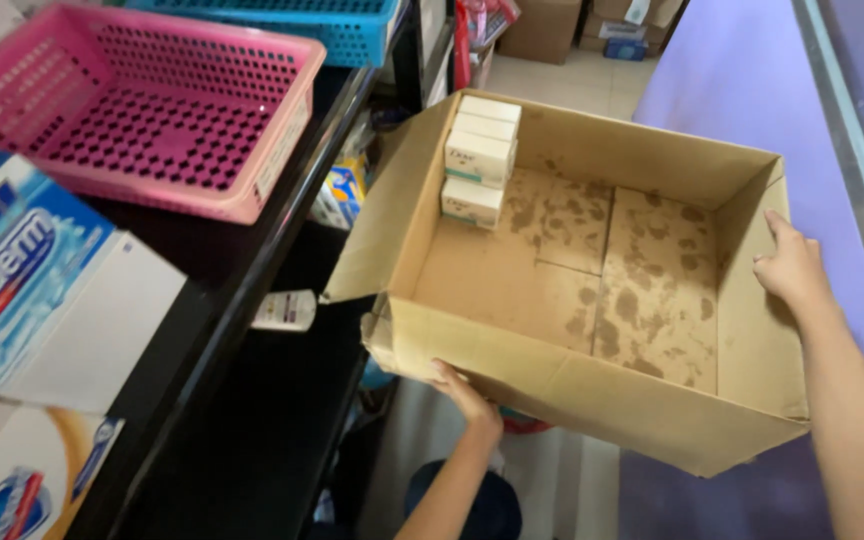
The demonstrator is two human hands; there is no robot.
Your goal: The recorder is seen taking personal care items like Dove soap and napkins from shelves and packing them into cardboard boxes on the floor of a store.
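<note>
I hold a large open cardboard box (572, 395) in the air, tilted toward the shelf on the left. My left hand (464, 392) grips its near bottom edge from underneath. My right hand (792, 268) clasps the right wall at its rim. Inside, several small white cartons (479, 160) sit stacked in the far left corner. The rest of the stained box floor is bare.
A black shelf (242, 290) stands to the left with an empty pink perforated basket (152, 110), a blue basket (332, 25) behind it and blue-and-white product boxes (22, 290) in front. A purple counter (742, 80) runs on the right. Cardboard cartons (552, 25) lie on the floor beyond.
</note>
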